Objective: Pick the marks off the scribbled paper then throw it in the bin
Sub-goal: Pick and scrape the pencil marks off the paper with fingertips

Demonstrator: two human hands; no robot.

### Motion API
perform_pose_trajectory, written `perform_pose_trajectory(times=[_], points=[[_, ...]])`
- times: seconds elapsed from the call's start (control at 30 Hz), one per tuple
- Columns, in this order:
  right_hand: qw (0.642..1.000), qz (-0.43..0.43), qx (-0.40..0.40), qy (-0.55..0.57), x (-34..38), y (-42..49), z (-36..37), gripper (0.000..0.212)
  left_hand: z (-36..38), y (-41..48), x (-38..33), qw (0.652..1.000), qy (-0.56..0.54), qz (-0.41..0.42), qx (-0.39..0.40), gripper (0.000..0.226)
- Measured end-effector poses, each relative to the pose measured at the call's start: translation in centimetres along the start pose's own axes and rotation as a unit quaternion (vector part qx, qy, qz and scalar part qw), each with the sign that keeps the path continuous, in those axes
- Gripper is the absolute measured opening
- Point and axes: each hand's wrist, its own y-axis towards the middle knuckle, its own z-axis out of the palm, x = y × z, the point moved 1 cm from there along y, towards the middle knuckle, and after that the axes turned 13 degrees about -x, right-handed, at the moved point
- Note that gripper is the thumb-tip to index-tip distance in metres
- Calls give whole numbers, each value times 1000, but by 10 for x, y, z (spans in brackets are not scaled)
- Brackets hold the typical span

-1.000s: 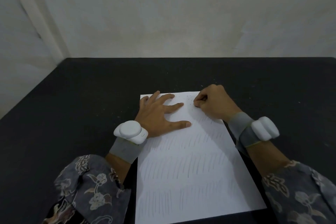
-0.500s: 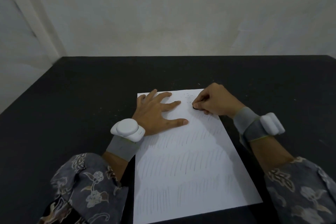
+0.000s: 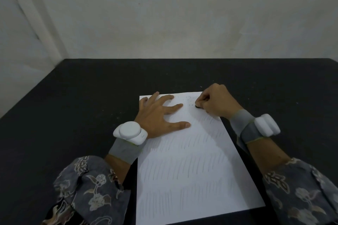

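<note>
Paper [image 3: 190, 160] lies flat on the tabletop [image 3: 82, 106]. Left hand [image 3: 159, 115], fingers spread, pins it; right hand [image 3: 214, 102] pinches a dark eraser [image 3: 197, 106]. Best rubbed in short, light strokes, away from the pinning hand.

A white sheet of paper [image 3: 188, 166] with faint pencil strokes lies on the dark surface [image 3: 73, 106]. The left hand [image 3: 159, 113] presses flat on its far left corner, fingers [image 3: 173, 106] spread. The right hand [image 3: 215, 101] pinches a small dark eraser [image 3: 197, 106] against the far edge, amid crumbs [image 3: 188, 99].
</note>
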Motion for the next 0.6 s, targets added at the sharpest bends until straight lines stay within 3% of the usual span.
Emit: perform_pose_trajectory(times=[0.1,0.17,0.3,0.37,0.53,0.6], points=[[996,7,-86,-19,-1,9,7,13,-2,-1,0,1000,-2,-6,1,87],[995,9,-98,-30,-1,10,9,13,-2,-1,1,1000,-2,-7,7,88],[999,19,41,-5,0,-1,-2,10,-2,0,0,1000,3,-10,19,89],[998,27,57,6,-4,-2,-5,11,-3,0,-2,1000,0,-7,16,88],[997,21,-65,25,-13,10,2,10,-4,-1,-1,1000,-8,-6,18,88],[992,40,-72,100,-13,8,-1,11,-5,-2,1,1000,-12,-8,17,87]])
